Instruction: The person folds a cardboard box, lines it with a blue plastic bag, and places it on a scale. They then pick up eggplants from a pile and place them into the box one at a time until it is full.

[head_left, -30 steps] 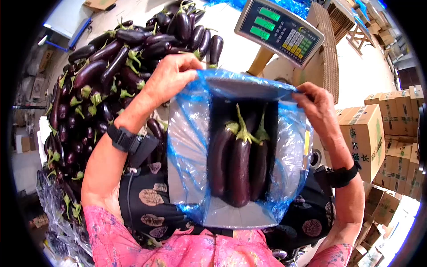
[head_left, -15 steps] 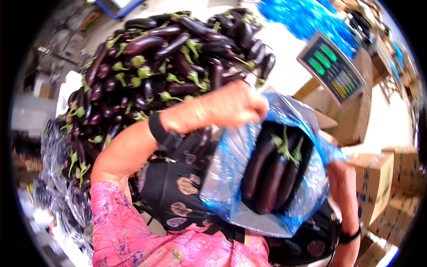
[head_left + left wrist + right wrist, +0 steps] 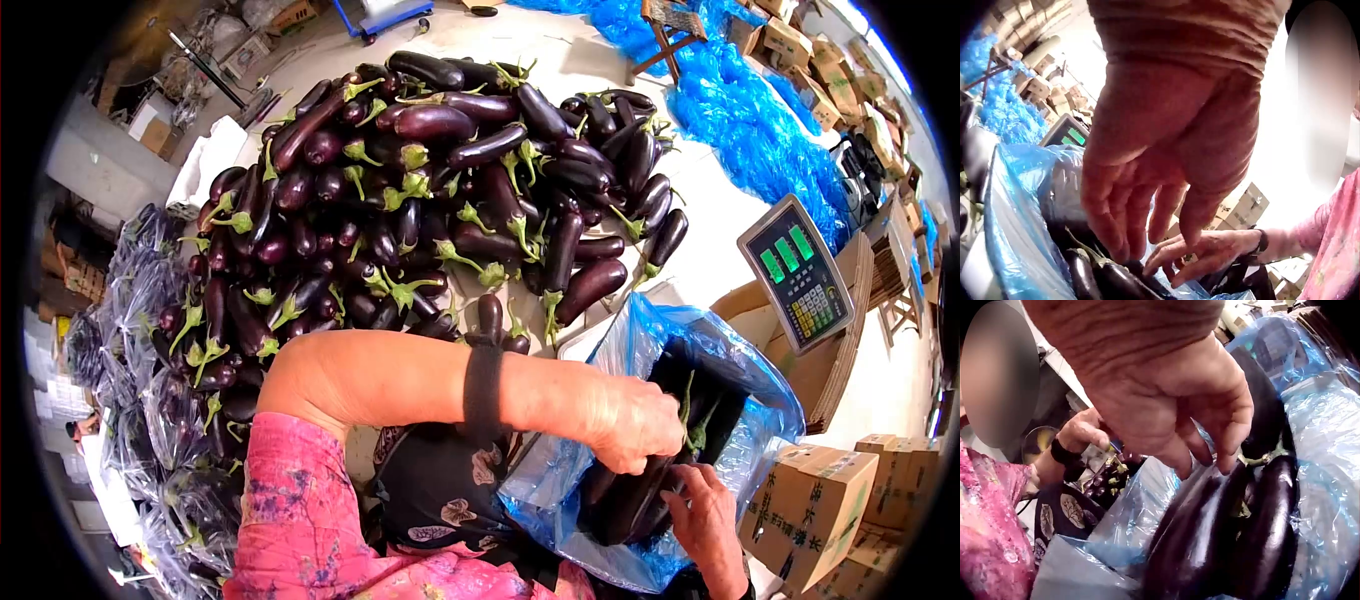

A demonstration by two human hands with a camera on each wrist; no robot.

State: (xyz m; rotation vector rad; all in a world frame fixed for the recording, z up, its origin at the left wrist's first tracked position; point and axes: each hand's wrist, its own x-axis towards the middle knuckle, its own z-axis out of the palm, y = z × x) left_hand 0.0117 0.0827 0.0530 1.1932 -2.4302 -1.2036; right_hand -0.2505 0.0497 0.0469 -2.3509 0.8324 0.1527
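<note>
Dark purple eggplants (image 3: 1266,531) with green stems lie side by side in a box lined with a blue plastic bag (image 3: 770,375). My left hand (image 3: 640,425) reaches down over their stem ends, fingers loosely bent and thumb apart. Seen from the left wrist, its fingertips hang close over the eggplants (image 3: 1119,278), with nothing gripped between them. The right hand (image 3: 705,520) is at the near right side of the box. Its relaxed fingers (image 3: 1225,450) come down right at the top of one eggplant. The arms hide part of the box.
A large heap of eggplants (image 3: 430,125) spreads at the left and ahead. A scale display (image 3: 797,275) stands at the right, beyond the box. Closed cartons (image 3: 810,515) are at the right, blue plastic sheeting (image 3: 750,130) lies at the back, and bagged eggplants (image 3: 150,400) line the left.
Both hands have left the bag's rim and moved down into the box over the eggplants. The head view has swung left, so the box now appears further right and lower.
</note>
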